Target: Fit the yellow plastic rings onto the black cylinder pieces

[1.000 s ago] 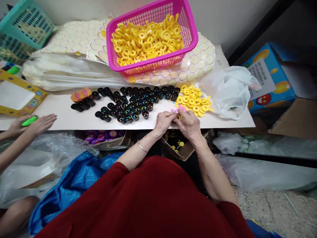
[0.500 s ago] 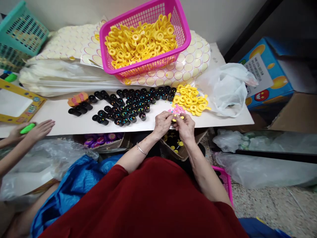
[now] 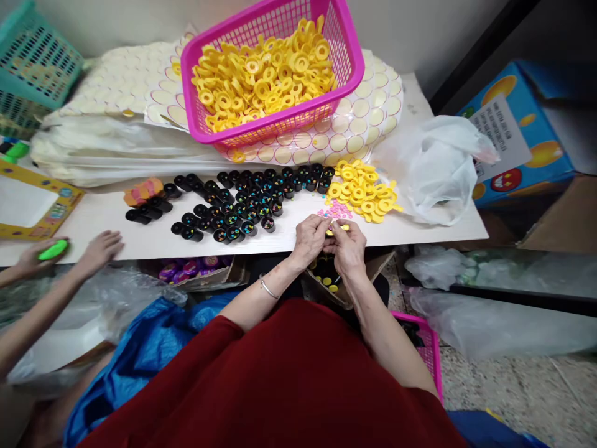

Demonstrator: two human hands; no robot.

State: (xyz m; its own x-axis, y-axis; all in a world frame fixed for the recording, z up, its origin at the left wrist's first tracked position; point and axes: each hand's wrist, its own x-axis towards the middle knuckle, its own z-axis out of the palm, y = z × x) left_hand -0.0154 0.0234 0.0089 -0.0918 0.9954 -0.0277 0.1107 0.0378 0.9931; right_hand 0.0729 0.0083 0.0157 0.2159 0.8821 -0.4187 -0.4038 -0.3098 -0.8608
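My left hand [image 3: 310, 240] and my right hand [image 3: 349, 247] meet at the front edge of the table, fingers closed. Between their fingertips is a yellow ring-shaped cap [image 3: 340, 227] with a tab, mostly covered by the fingers; any cup beneath it is hidden. Just beyond lie small pink pieces [image 3: 336, 210]. A pile of loose yellow caps [image 3: 366, 191] sits behind them to the right. To the left of my hands, several black cups [image 3: 249, 228] stand in a group with small coloured pieces inside.
A pink basket [image 3: 275, 126] full of yellow caps stands at the back on patterned sheets. A white plastic bag [image 3: 436, 168] lies at right, near a blue box [image 3: 517, 137]. Under the table is an open carton [image 3: 342, 295]. At left, another person's hand [image 3: 100, 250] reaches over the table.
My hands stay together and the cap has turned slightly between my fingers. The other person's hands have moved apart, one still holding a green object. The view has shifted a little.
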